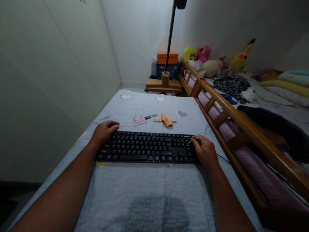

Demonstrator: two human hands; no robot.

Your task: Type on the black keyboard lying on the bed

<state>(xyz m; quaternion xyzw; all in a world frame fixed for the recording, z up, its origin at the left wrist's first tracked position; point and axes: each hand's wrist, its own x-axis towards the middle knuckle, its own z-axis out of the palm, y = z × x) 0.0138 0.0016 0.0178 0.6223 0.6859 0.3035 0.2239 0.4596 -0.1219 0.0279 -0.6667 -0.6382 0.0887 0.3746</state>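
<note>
A black keyboard (145, 147) lies flat across the pale blue bedspread, its keys facing up. My left hand (104, 131) grips its upper left corner, fingers curled at the far edge. At the keyboard's right end, over the number keys, my right hand (205, 149) pinches a thin white cotton swab (194, 139) between thumb and fingers. Beyond the keyboard lies another cotton swab (140, 123). Beside it is a slim tool with a black grip (147, 118) and a metal end. An orange cloth (167, 120) is draped over a yellow-handled brush (158, 120).
A wooden bed rail (227, 112) runs along the right side, with plush toys and folded bedding beyond. A pale wall or cabinet (55, 80) borders the left. At the far end stand a black pole (170, 38) on a wooden base and an orange box (167, 57).
</note>
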